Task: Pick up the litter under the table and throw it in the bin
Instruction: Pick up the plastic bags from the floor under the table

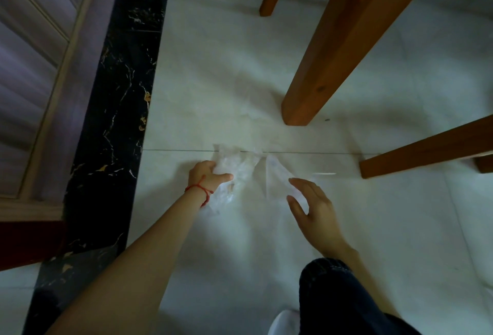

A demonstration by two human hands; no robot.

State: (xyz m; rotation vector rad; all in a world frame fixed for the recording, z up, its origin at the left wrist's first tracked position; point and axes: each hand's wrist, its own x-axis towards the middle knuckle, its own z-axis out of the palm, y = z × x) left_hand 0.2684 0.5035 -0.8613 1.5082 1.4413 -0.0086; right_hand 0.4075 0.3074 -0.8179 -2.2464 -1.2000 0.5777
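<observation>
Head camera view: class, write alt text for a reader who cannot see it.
A person's left hand grips crumpled clear plastic litter on a pale tiled floor, while the open right hand reaches for a second clear piece beside it. Wooden table legs stand just beyond.

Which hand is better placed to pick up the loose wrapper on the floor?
Right. The right hand hovers open beside the loose wrapper, while the left hand already grips the crumpled plastic.

Crumpled clear plastic litter on floor
</observation>
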